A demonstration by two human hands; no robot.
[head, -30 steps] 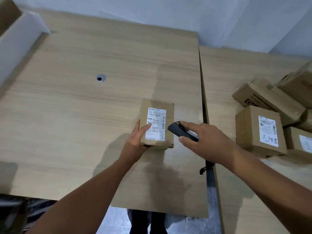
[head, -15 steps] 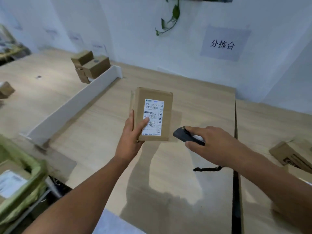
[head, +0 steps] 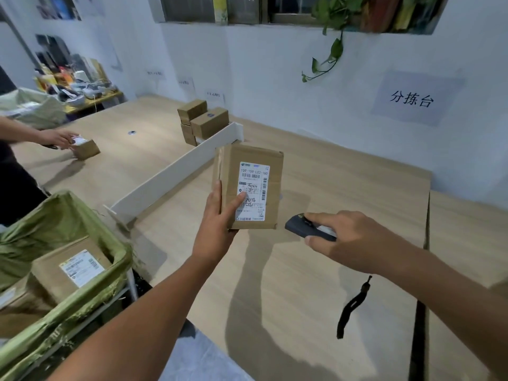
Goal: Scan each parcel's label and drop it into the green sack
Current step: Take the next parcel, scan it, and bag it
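1. The left hand (head: pixel 217 226) grasps the parcel (head: pixel 247 188) by its lower left edge, thumb pressed on the label (head: pixel 253 191), and holds it upright above the middle of the worktop (head: pixel 343 182).
2. The right hand (head: pixel 354 240) is curled around a dark scanner (head: pixel 305 228), whose nose is just beside the parcel's lower right corner.
3. A black strap (head: pixel 353 306) dangles under the right forearm.
4. The green sack (head: pixel 55 213) stands open off the worktop's near left corner, well apart from the parcel, with a labelled box (head: pixel 71 268) inside.
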